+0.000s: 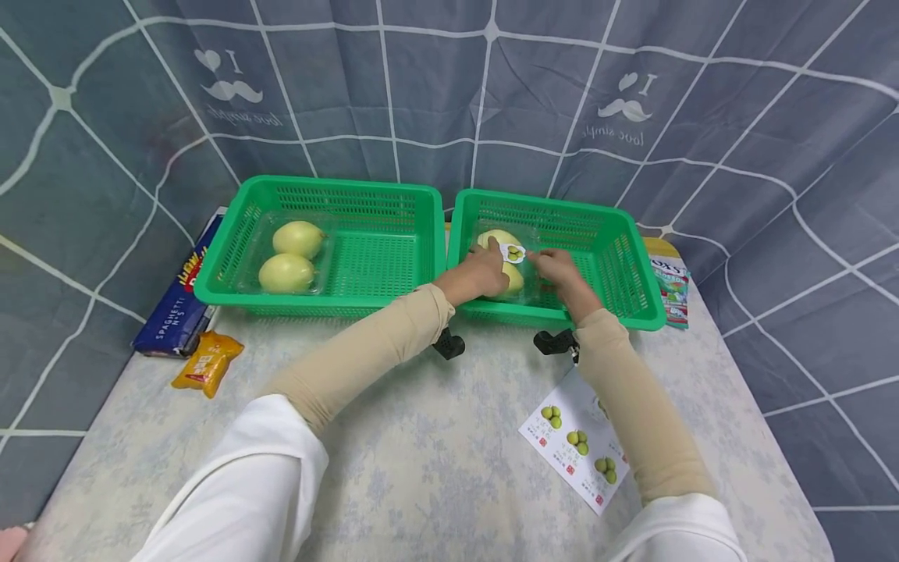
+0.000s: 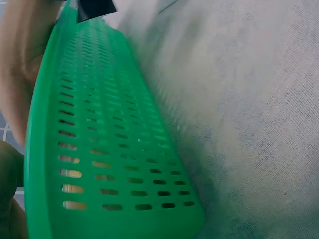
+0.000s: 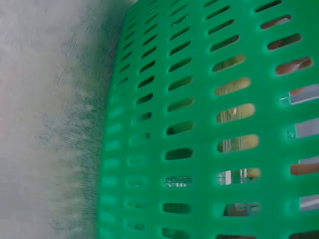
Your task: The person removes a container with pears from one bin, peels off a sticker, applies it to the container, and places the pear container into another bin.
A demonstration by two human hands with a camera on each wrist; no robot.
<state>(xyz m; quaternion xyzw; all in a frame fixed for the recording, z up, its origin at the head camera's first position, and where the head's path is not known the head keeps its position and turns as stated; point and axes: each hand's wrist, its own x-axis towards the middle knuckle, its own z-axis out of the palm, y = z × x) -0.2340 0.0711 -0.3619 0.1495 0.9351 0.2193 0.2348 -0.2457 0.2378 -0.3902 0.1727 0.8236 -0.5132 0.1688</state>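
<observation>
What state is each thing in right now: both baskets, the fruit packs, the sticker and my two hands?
left basket: upright, holds one pack
left fruit pack: lid shut, no sticker visible
right basket: upright, both hands inside
right fruit pack: under the hands, partly hidden
sticker: on top of that pack
left hand: resting on pack
right hand: fingertips at sticker
sticker sheet: flat on table

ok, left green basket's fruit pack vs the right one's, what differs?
The clear plastic pack of two yellow-green fruits in the left green slotted basket lies untouched and shows no sticker; the clear pack in the right green slotted basket carries a round white fruit sticker, with the left hand and right hand on it, partly hiding it. Both hold pale yellow-green round fruit and sit toward their basket's left side.
</observation>
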